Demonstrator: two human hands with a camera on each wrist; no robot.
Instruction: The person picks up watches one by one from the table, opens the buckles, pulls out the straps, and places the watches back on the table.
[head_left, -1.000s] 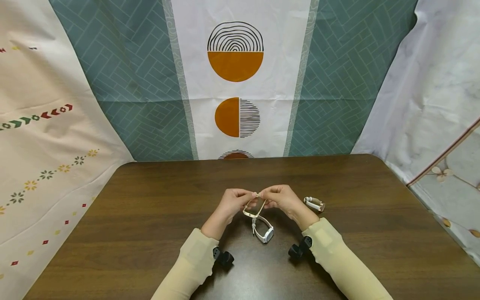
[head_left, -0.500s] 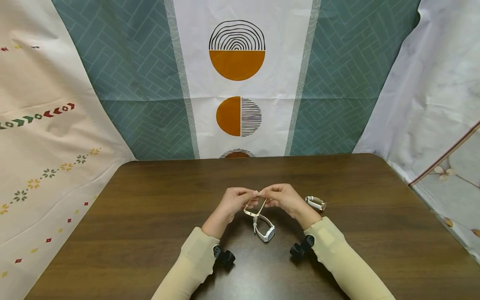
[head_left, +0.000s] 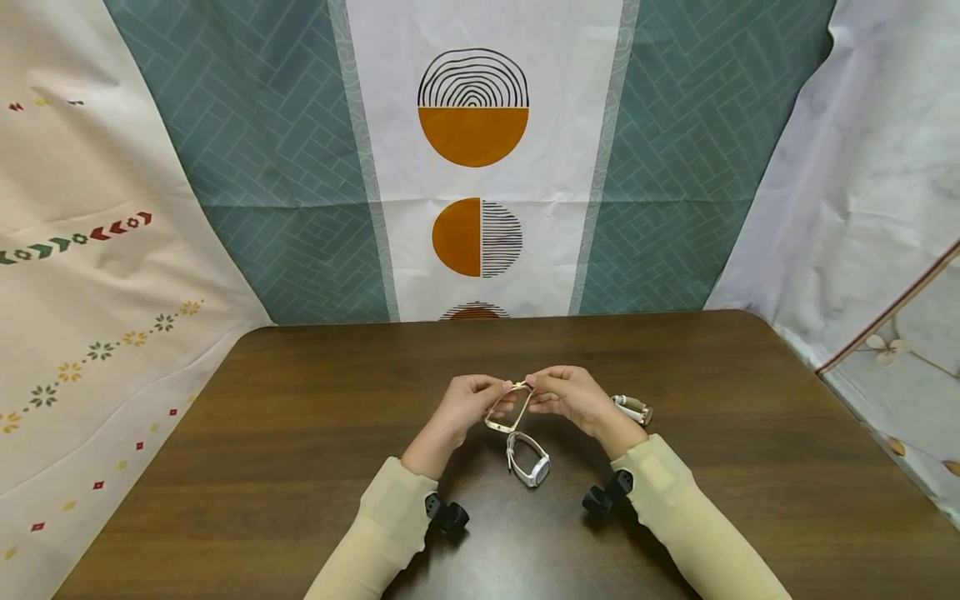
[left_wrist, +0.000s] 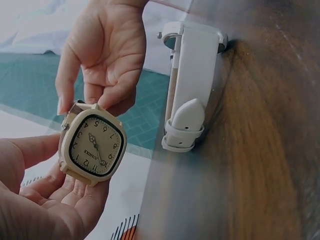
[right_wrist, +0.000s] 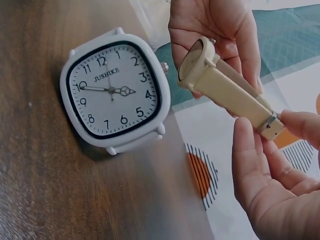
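Both hands hold a beige square wristwatch point(head_left: 500, 427) above the table, its strap forming a loop. At the top of that loop my left hand point(head_left: 463, 407) pinches the strap. My right hand point(head_left: 573, 398) pinches it just across from there, by the metal buckle at the strap end point(right_wrist: 270, 129) in the right wrist view. The left wrist view shows the beige watch's dial point(left_wrist: 97, 145) upside down, close to the left hand's fingers. Below the hands a white square wristwatch point(head_left: 537, 472) stands on the table with its strap fastened; its dial point(right_wrist: 114, 90) faces the right wrist camera.
Another wristwatch point(head_left: 632, 408), with a white strap and a brownish-gold part, lies right of the right forearm. The brown wooden table point(head_left: 315, 467) has its far edge against patterned curtains point(head_left: 292, 208).
My right hand has shifted slightly to the right, and the fingertips of the two hands are a little farther apart at the beige wristwatch's strap. The watches on the table stay put.
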